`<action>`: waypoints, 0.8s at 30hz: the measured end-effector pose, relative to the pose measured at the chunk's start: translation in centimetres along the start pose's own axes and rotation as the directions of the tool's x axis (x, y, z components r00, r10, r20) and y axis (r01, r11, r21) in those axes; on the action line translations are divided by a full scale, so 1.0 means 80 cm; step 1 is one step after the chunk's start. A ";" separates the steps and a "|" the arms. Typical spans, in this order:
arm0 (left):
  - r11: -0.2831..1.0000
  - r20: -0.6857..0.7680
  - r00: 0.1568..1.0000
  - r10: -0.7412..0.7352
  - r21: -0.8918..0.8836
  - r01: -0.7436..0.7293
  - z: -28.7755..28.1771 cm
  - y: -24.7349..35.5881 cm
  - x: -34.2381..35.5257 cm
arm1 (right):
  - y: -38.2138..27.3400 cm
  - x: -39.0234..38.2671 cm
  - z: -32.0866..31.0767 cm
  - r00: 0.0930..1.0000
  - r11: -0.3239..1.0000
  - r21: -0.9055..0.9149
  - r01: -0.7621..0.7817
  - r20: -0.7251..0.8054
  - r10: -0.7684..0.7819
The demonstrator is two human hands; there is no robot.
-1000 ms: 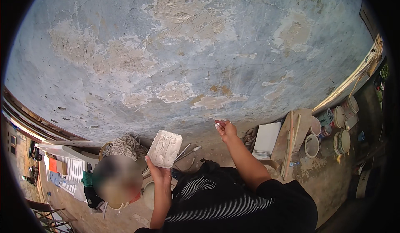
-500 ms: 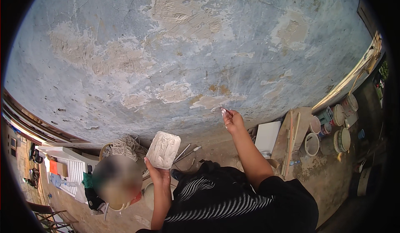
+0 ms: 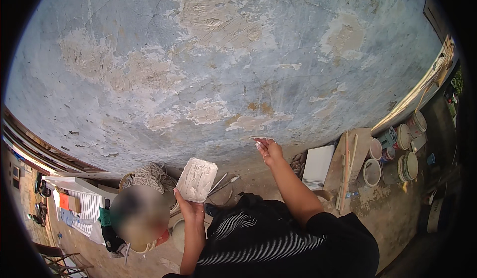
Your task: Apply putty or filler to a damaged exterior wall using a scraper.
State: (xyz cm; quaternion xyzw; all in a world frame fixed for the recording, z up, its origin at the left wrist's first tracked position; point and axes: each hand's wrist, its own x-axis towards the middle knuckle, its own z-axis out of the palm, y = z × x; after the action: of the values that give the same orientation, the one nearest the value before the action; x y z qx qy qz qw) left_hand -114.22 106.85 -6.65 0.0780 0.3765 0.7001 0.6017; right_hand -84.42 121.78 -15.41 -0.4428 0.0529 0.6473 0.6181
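Note:
My left hand [image 3: 189, 204] holds a rectangular tray [image 3: 197, 178] smeared with off-white putty, gripping it from the lower left. My right hand [image 3: 269, 151] is closed on a small flat scraper [image 3: 261, 139], its thin edge against or close to the wall; whether it touches, I cannot tell. The weathered blue-grey wall [image 3: 298, 39] fills the upper picture, with rough beige filler patches [image 3: 218, 22] spread over it, one of them [image 3: 253, 121] just above my right hand.
At right stand several buckets [image 3: 372, 172], a board with leaning poles [image 3: 347, 173] and a white panel [image 3: 318, 168]. At lower left are coiled rope [image 3: 149, 177], a white slatted piece [image 3: 89, 208] and a metal stand [image 3: 64, 260]. A dark window frame [image 3: 54, 156] edges the wall at left.
My right hand rose to the right along the wall half a second ago and has since come back down and left, turning the scraper. The tray in my left hand has dipped slightly.

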 end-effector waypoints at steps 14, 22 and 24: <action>1.000 -0.011 1.000 0.010 0.015 -0.010 0.002 -0.002 0.036 | 0.013 0.043 -0.084 0.951 0.977 -0.210 0.048 0.310 0.020; 0.996 -0.055 0.998 0.008 0.094 -0.003 0.048 -0.066 0.066 | 0.001 0.203 -0.095 0.981 0.951 -0.260 0.167 0.136 -0.135; 0.995 -0.080 0.997 0.008 0.101 0.000 0.055 -0.084 0.079 | -0.007 0.239 -0.085 0.969 0.941 -0.234 0.246 0.088 -0.232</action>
State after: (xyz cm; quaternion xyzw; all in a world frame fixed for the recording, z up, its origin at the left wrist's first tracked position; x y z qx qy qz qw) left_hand -108.15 114.43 -9.92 0.0807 0.4352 0.6841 0.5798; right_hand -77.52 132.11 -31.48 -0.4990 -0.0990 0.5819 0.6345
